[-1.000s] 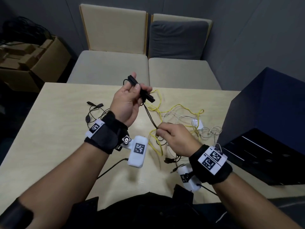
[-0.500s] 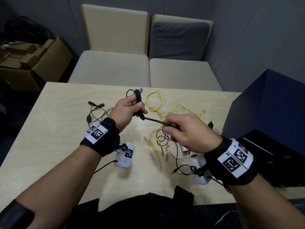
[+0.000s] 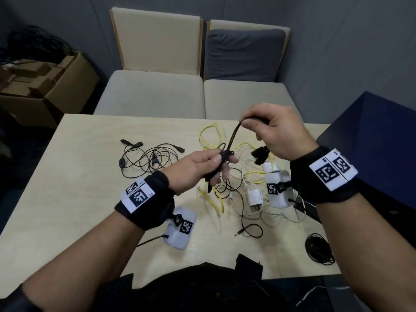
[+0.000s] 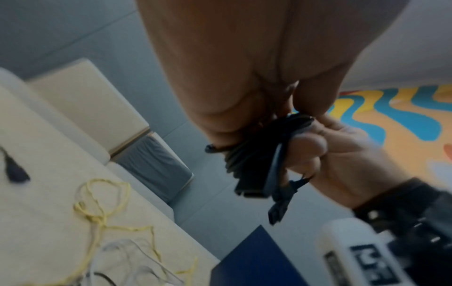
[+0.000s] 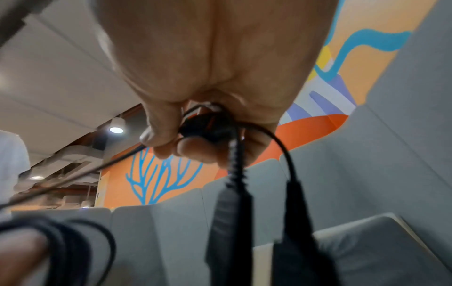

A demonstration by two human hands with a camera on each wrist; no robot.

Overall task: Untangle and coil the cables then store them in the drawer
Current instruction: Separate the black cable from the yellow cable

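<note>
Above the middle of the bench (image 3: pixel 67 199), a black cable (image 3: pixel 231 137) is held between both hands. Since a second ago the arrangement has been swapped: the left hand (image 3: pixel 198 170), which had been raised toward 12 o'clock, has been lowered and is now curled round a small bundle of black turns, while the right hand (image 3: pixel 274 134), which had been low over the tangle, has been lifted toward 1 o'clock and is pinching the doubled strand between thumb and fingers. Two black plugs (image 3: pixel 261 154) are left hanging below the right hand; in the right wrist view they are seen dangling from the pinch (image 5: pixel 232 222).

From this it is judged that the loose end is being wrapped round the bundle, so the coiling of this cable is nearly finished. A yellow cable (image 3: pixel 209 140), a white cable with its charger (image 3: pixel 255 197) and a black earphone lead (image 3: pixel 155 158) remain loose on the bench from 9 to 3 o'clock of the hands. One black coil (image 3: pixel 319 248) lies at 4 o'clock near the bench edge. The dark blue drawer unit (image 3: pixel 371 140) stands at 3 o'clock; nothing is seen stored in it yet.
</note>
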